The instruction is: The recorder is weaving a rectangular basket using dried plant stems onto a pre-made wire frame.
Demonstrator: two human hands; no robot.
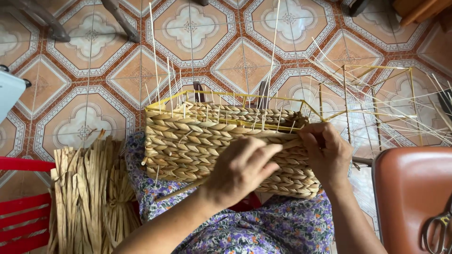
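Resting on a lap in flowered cloth, a half-woven basket (202,141) of tan braided fibre lies with its long axis left to right and its open, yellow-framed rim facing away; its near right wall is hidden by hands. Left hand (242,169) presses curled fingers against the weave. Right hand (327,153) pinches a fibre strand (287,144), fingertips hidden.

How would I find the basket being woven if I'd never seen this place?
Look above the flowery lap, where both hands meet. The woven basket sits there, tan and braided, with thin sticks poking up from a yellow wire rim. The wire frame beside it is bare.
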